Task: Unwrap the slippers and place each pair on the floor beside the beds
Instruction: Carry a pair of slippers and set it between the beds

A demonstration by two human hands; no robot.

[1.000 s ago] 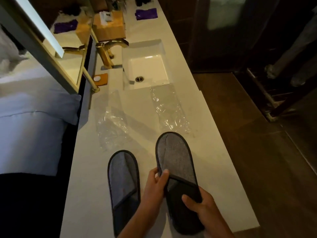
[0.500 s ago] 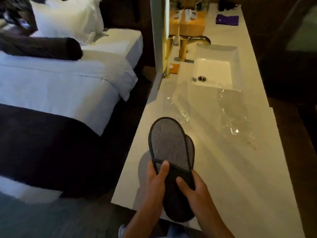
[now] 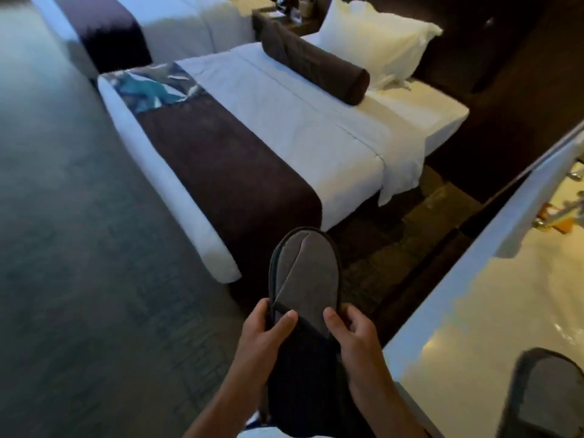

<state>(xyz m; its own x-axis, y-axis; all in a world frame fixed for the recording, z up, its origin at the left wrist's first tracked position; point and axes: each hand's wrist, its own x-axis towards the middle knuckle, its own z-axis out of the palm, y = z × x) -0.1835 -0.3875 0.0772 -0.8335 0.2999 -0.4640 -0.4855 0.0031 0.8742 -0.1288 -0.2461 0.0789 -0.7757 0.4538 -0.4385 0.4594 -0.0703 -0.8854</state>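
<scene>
A pair of grey slippers point(image 3: 305, 273) with black trim, stacked one on the other, hangs in the air over the dark floor near the foot of the nearer bed point(image 3: 252, 128). My left hand point(image 3: 264, 336) grips the stack's left edge with the thumb on top. My right hand point(image 3: 354, 335) grips its right edge the same way. Another grey slipper point(image 3: 550, 396) lies on the white counter point(image 3: 458, 327) at the lower right. A second bed point(image 3: 177, 23) stands further back at the top left.
The nearer bed carries a brown runner point(image 3: 227, 172), a brown bolster point(image 3: 313, 64) and a white pillow point(image 3: 373, 39). Grey carpet point(image 3: 72, 248) fills the left. A dark strip of floor point(image 3: 404, 235) runs between bed and counter. A nightstand point(image 3: 284, 14) sits between the beds.
The view has swung left from the sink counter to the beds. One slipper was laid on the other, and both hands have carried the stack off the counter toward the bed.
</scene>
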